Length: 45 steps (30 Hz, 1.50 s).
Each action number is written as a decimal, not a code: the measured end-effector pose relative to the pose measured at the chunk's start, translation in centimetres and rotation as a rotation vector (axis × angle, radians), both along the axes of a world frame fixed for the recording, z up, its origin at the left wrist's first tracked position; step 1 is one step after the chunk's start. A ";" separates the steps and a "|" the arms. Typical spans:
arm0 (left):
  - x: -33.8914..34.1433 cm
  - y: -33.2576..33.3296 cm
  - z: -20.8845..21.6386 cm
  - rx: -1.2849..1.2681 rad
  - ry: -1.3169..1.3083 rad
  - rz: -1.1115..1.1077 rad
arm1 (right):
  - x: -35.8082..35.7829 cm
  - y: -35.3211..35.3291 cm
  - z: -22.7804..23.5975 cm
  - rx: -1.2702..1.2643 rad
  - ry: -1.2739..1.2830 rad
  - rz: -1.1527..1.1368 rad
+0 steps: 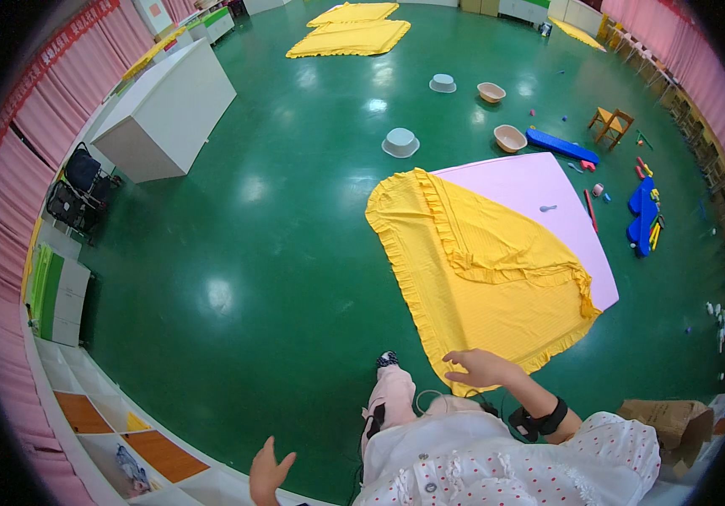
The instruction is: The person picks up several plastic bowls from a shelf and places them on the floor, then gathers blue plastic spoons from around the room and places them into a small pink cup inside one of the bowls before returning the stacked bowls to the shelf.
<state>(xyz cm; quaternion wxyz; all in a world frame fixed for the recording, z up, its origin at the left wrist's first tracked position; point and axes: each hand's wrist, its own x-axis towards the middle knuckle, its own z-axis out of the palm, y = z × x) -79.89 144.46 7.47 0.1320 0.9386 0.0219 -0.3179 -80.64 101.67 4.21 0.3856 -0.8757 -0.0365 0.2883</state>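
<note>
My right hand (485, 368) is out in front of me, palm down, fingers loosely stretched and apart with nothing in them. In the picture it overlaps the near edge of a yellow ruffled bedspread (497, 316); whether it touches the cloth I cannot tell. That bedspread lies partly folded over a pink mat (510, 177), whose far side and right edge show. A small grey-blue spoon-shaped thing (548, 208) rests on the mat. Low on my left, my left hand (270, 472) hangs open near white shelves (202, 485), thumb apart from the fingers, holding nothing.
Beyond the mat are basins (510, 138), a long blue block (562, 145) and a small wooden chair (614, 124). Scattered toys and blue pieces (642, 215) lie right of it. A white cabinet (173, 110) stands far left; a cardboard box (666, 422) is near my right.
</note>
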 end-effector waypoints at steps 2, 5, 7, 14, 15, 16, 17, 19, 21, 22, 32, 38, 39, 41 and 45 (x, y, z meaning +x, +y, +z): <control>6.4 -1.7 -2.4 -0.113 -0.010 -0.079 | 5.0 -0.3 1.4 0.085 0.001 -0.068; 16.8 -7.6 -2.7 -0.233 -0.025 -0.324 | 10.5 -2.1 1.2 0.214 -0.002 -0.236; 23.9 -12.1 -2.6 -0.238 -0.042 -0.478 | 13.5 -4.3 0.2 0.151 0.020 -0.307; 43.3 -17.5 -5.1 -0.078 0.210 -0.745 | 25.0 -12.0 -2.6 -0.217 0.166 -0.510; 46.0 -17.9 -5.2 -0.069 0.216 -0.759 | 27.4 -12.6 -2.6 -0.207 0.173 -0.524; 48.6 -17.8 -5.7 -0.114 0.205 -0.697 | 30.1 -13.3 -2.5 -0.258 0.153 -0.522; 51.5 -17.8 -5.8 -0.159 0.192 -0.633 | 33.1 -14.0 -2.4 -0.309 0.133 -0.517; 57.7 -19.1 -5.0 -0.207 0.147 -0.581 | 39.2 -15.1 -1.9 -0.287 0.125 -0.525; 63.0 -20.3 -4.2 -0.259 0.087 -0.531 | 46.0 -16.1 -1.1 -0.227 -0.001 -0.486; 65.7 -21.1 -3.8 -0.228 0.089 -0.478 | 49.0 -16.6 -0.6 -0.161 -0.074 -0.457; 99.8 -29.4 -8.6 -0.175 -0.006 -0.872 | 68.5 -22.0 -3.1 -0.486 0.393 -0.713; 115.7 -45.3 -8.9 -0.198 -0.097 -1.241 | 76.6 -22.8 -0.4 -0.033 0.125 -1.043; 117.4 -48.1 -9.5 -0.227 -0.062 -1.303 | 77.5 -22.9 -0.6 -0.243 0.100 -1.030; 120.4 -54.9 -10.1 -0.273 -0.046 -1.388 | 79.7 -24.5 -1.4 -0.382 0.220 -1.107; 123.6 -66.0 -10.1 -0.412 0.042 -1.631 | 83.9 -27.3 -3.7 -0.358 0.385 -1.178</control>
